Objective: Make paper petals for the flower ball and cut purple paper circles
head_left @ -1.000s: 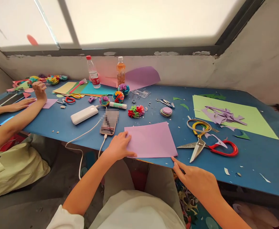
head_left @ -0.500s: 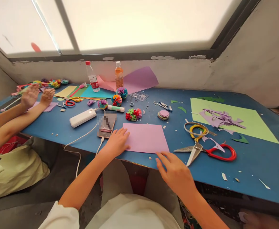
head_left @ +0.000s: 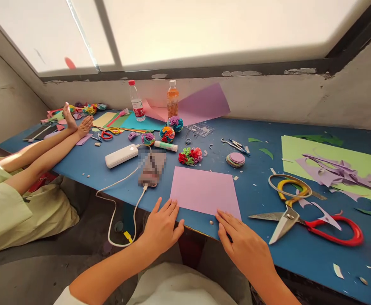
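Observation:
A pink-purple sheet of paper (head_left: 206,190) lies flat near the front edge of the blue table. My left hand (head_left: 163,224) rests at its lower left corner, fingers apart, holding nothing. At the lower right corner, the fingertips of my right hand (head_left: 244,241) touch the paper, the hand open and flat. Large scissors with yellow and red handles (head_left: 289,216) lie spread open to the right of my right hand. Beyond the paper are a stack of round paper discs (head_left: 235,159) and a red and green paper flower (head_left: 190,156).
A phone (head_left: 152,168) with a white cable and a power bank (head_left: 121,156) are at left. Two bottles (head_left: 137,103) stand behind. Another person's hands (head_left: 77,123) are at far left. Purple scraps (head_left: 334,169) lie on light green sheets (head_left: 369,163) at right.
The view has shifted, so things on the table appear further right or lower. My left hand has moved down from the paper's left edge to its lower left corner. The other person's hands have changed pose.

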`<state>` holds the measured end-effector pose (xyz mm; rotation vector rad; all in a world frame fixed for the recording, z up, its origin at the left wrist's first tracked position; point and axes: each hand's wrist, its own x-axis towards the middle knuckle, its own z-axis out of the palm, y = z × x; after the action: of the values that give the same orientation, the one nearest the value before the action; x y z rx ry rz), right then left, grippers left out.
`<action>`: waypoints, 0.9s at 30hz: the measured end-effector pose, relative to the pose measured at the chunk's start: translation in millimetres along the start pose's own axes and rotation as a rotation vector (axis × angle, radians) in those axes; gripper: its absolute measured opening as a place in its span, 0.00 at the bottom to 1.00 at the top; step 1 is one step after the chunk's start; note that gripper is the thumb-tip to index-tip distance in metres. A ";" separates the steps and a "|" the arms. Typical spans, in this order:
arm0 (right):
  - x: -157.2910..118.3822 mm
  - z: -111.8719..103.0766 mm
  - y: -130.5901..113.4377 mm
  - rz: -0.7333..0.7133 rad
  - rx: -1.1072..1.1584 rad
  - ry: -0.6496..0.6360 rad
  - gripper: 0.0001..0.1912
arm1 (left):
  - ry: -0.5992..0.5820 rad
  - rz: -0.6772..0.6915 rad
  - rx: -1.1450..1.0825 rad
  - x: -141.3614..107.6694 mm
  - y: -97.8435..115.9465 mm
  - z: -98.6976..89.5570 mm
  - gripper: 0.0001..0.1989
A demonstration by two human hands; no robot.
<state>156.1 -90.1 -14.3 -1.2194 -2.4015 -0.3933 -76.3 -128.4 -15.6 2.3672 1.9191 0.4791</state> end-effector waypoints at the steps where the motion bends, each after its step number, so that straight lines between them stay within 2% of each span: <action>1: -2.9 -2.7 5.1 0.016 -0.020 0.006 0.21 | 0.007 -0.017 0.002 -1.9 -4.5 -2.7 0.21; 4: -14.0 -6.9 16.5 0.059 -0.071 -0.001 0.22 | 0.048 -0.038 -0.001 -7.1 -16.0 -4.6 0.20; 9: -30.6 -3.3 24.9 0.177 -0.060 -0.013 0.22 | 0.181 0.006 -0.080 -8.2 -28.5 3.7 0.18; 14: -25.8 -1.0 26.9 0.174 -0.086 0.003 0.23 | 0.293 0.026 -0.114 -9.5 -36.1 9.9 0.15; 16: -15.9 -3.4 22.0 0.124 -0.056 0.015 0.22 | 0.303 0.072 -0.108 -10.4 -39.1 13.4 0.17; 18: -4.0 -4.8 10.9 0.018 0.009 0.030 0.21 | 0.322 0.175 -0.103 -10.5 -42.1 17.0 0.19; 21: 9.3 0.2 -13.8 -0.129 0.115 0.040 0.20 | 0.385 0.297 -0.118 -11.4 -42.5 17.7 0.11; 24: 10.5 10.0 -32.6 -0.216 0.218 0.088 0.15 | 0.480 0.394 -0.186 -17.8 -32.6 9.8 0.09; 27: 1.1 13.1 -32.3 -0.219 0.355 0.199 0.15 | 0.600 0.536 -0.272 -30.7 -19.0 0.5 0.06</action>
<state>126.1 -102.3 -27.2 -0.7314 -2.3108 -0.1341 -99.6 -153.6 -26.7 2.7154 1.1877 1.5199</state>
